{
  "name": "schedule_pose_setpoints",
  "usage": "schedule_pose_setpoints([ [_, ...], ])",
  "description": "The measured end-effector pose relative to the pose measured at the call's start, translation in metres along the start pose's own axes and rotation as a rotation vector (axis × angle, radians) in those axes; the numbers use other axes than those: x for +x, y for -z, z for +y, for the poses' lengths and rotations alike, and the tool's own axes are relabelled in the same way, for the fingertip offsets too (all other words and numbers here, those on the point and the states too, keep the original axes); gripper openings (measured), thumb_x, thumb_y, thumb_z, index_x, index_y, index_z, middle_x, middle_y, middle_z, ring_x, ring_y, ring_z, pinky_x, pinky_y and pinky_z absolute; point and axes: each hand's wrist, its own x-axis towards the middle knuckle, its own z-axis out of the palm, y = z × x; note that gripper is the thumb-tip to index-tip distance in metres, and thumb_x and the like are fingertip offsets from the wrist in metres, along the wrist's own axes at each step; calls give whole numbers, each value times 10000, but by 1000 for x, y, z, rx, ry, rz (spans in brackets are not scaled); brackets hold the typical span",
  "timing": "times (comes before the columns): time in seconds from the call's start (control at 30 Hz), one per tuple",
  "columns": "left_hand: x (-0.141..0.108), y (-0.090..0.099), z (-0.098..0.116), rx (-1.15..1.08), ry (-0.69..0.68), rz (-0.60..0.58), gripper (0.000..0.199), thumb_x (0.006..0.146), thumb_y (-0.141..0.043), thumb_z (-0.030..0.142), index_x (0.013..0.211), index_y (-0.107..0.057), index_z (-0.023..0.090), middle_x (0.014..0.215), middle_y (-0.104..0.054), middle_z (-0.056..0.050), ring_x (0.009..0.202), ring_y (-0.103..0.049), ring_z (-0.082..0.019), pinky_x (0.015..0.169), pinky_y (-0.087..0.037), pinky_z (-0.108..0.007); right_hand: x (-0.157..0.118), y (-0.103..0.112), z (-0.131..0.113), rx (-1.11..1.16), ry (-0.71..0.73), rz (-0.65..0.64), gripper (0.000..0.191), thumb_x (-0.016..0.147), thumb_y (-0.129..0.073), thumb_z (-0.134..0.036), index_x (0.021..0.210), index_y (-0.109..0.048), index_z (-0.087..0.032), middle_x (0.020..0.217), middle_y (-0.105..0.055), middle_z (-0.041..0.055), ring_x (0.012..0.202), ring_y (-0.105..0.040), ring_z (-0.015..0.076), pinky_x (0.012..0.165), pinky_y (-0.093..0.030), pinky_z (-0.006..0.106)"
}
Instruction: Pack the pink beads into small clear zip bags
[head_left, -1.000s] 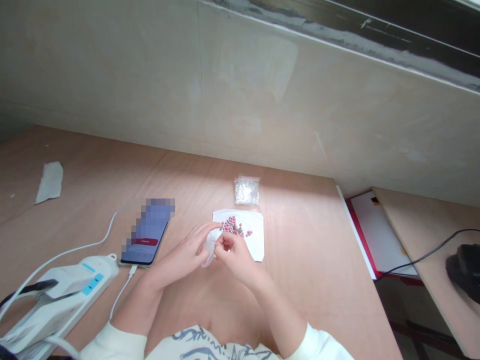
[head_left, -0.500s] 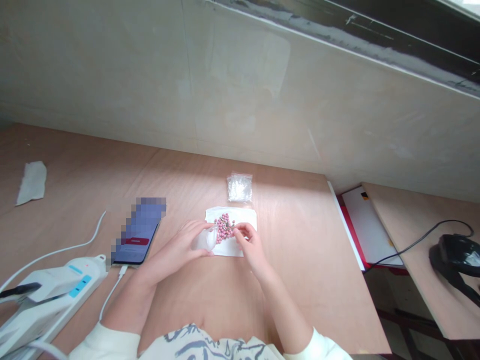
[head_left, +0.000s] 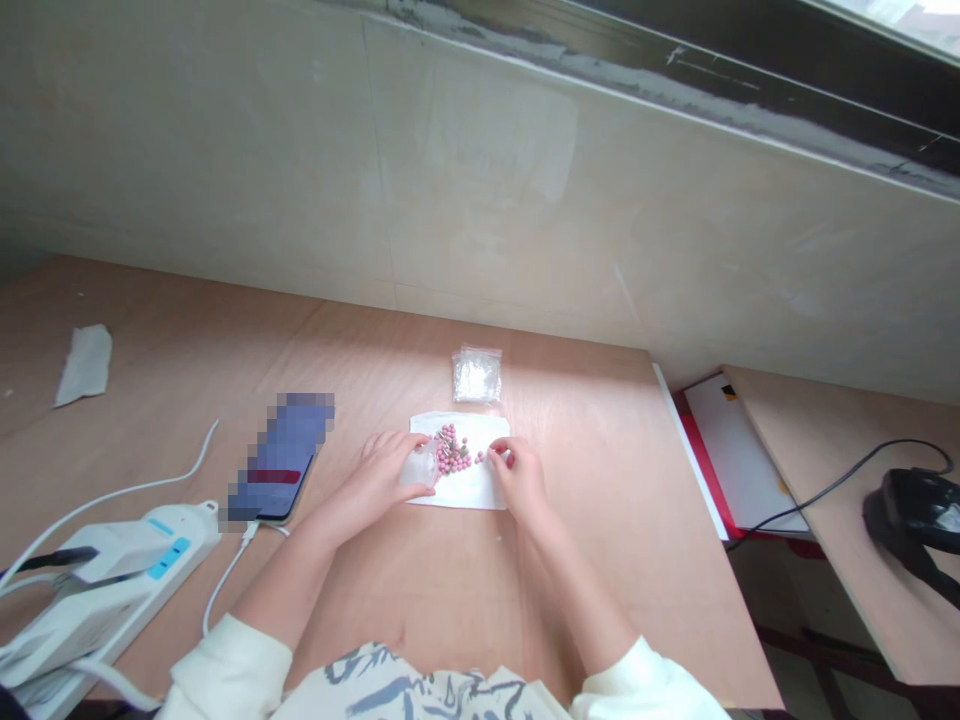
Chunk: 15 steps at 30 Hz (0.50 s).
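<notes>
A small clear plastic bag (head_left: pixel 420 465) is held in my left hand (head_left: pixel 377 478), its mouth against the left side of a heap of pink-headed pins (head_left: pixel 452 450). The heap lies on a white paper sheet (head_left: pixel 461 490) on the plywood table (head_left: pixel 390 590). My right hand (head_left: pixel 519 478) rests at the sheet's right edge, fingertips pinched together beside a few stray pins. Anything between those fingertips is too small to make out. A second clear bag (head_left: pixel 476 375) lies on the table beyond the sheet.
To the left are a phone (head_left: pixel 281 460) with a blurred screen on a charging cable, a white power strip (head_left: pixel 112 585), and a paper scrap (head_left: pixel 84 365). A wall stands behind the table. Past its right edge (head_left: pixel 694 450) are a lower board and a black object (head_left: pixel 911 510).
My right hand has drawn back from above the heap towards the sheet's right edge. The bag stays in my left hand, and the heap looks smaller and more spread out.
</notes>
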Motion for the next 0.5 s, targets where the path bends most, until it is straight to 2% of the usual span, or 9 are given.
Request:
schedule_pose_setpoints([
  [0.13, 5, -5, 5, 11, -8, 9, 447, 602, -642, 320, 996, -486, 179, 1036, -541, -70, 995, -447, -249, 844, -321, -344, -5, -7, -24, 195, 77, -123, 132, 717, -505, -228, 811, -592, -197, 776, -590, 28, 614, -492, 125, 576, -405, 245],
  [0.2, 7, -7, 5, 3, 0, 12, 454, 598, -643, 324, 1001, -482, 189, 1038, -543, -64, 990, -456, -246, 840, -325, -340, -7, -10, -25, 223, 56, -134, 174, 713, -503, -220, 868, -578, -194, 799, -590, 32, 627, -499, 127, 579, -410, 246],
  [0.33, 8, -9, 2, -7, 14, 7, 474, 585, -647, 335, 1007, -487, 191, 1033, -549, -61, 993, -459, -252, 840, -326, -342, -10, -11, -5, 40, -42, 44, 111, 683, -495, -167, 782, -546, -165, 761, -558, 51, 700, -502, 163, 646, -404, 290],
  [0.5, 6, -8, 0, -10, 26, 17, 457, 615, -619, 333, 1022, -481, 181, 1047, -543, -63, 1013, -439, -252, 847, -315, -347, -10, -13, 11, -69, -12, 20, 50, 695, -468, -157, 671, -508, -175, 724, -527, 49, 730, -487, 178, 663, -391, 299],
])
